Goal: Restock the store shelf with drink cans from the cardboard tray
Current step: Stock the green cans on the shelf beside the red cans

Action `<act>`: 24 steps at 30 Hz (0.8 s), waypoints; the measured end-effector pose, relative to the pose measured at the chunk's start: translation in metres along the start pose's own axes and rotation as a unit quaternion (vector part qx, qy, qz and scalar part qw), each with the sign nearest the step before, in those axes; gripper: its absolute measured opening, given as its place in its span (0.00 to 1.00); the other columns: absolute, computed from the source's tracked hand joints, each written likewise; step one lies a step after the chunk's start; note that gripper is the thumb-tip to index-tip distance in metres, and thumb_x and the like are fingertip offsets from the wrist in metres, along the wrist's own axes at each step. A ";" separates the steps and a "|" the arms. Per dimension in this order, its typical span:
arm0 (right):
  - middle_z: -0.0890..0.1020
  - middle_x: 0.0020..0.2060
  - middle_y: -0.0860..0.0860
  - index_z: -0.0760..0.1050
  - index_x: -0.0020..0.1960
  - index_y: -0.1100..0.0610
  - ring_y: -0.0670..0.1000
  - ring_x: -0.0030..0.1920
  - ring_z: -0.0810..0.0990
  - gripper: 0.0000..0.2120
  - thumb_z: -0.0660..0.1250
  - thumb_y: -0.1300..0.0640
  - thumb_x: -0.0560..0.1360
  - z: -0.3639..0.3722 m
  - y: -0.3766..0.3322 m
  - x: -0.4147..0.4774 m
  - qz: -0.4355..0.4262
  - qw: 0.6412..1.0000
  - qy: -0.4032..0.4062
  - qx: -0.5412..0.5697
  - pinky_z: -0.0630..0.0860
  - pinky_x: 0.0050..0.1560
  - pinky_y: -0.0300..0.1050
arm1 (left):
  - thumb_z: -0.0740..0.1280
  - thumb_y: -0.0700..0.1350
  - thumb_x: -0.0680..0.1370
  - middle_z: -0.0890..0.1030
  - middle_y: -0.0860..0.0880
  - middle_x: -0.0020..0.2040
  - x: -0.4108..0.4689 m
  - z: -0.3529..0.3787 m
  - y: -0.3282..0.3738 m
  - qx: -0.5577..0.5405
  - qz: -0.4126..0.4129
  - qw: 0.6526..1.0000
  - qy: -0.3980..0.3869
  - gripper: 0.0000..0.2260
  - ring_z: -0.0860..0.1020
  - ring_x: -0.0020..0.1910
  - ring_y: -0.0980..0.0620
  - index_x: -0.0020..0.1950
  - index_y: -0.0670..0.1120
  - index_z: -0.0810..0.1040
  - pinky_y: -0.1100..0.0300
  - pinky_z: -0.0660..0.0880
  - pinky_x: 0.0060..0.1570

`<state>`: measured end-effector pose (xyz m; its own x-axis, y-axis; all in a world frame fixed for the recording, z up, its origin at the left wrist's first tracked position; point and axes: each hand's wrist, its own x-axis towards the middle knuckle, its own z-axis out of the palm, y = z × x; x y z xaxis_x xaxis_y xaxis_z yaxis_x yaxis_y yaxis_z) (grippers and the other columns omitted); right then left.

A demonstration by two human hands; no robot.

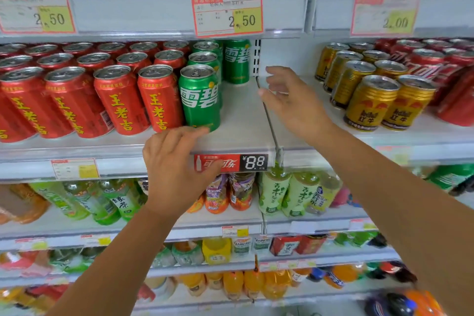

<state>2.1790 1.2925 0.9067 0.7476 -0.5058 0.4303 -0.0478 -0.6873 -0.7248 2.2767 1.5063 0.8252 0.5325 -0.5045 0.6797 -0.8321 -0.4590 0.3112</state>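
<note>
Green drink cans [200,96] stand in a row on the white shelf [241,123], with one more green can [237,61] at the back. My left hand [177,164] hovers at the shelf's front edge just below the front green can, fingers relaxed and holding nothing. My right hand [289,100] is raised over the bare part of the shelf beside the metal divider [268,115], fingers loosely spread and empty. The cardboard tray is out of view.
Rows of red cans [77,100] fill the shelf to the left. Gold cans [372,100] and more red cans [451,84] stand to the right. Price tags [227,13] hang on the shelf edge above. Bottled drinks [282,192] fill the lower shelves.
</note>
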 end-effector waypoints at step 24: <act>0.79 0.39 0.48 0.74 0.58 0.48 0.49 0.31 0.73 0.12 0.60 0.59 0.78 0.033 0.344 -0.547 0.735 0.660 0.147 0.050 0.69 0.27 0.35 | 0.72 0.51 0.75 0.73 0.48 0.65 -0.398 0.318 0.106 -0.074 -0.089 0.659 -0.743 0.25 0.75 0.63 0.49 0.70 0.52 0.71 0.54 0.73 0.60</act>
<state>1.7754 1.3503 0.4040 -0.2192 -0.6782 -0.7014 -0.5233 0.6885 -0.5021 2.0258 1.4257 0.3763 0.0967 -0.6618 -0.7434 -0.6833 -0.5872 0.4339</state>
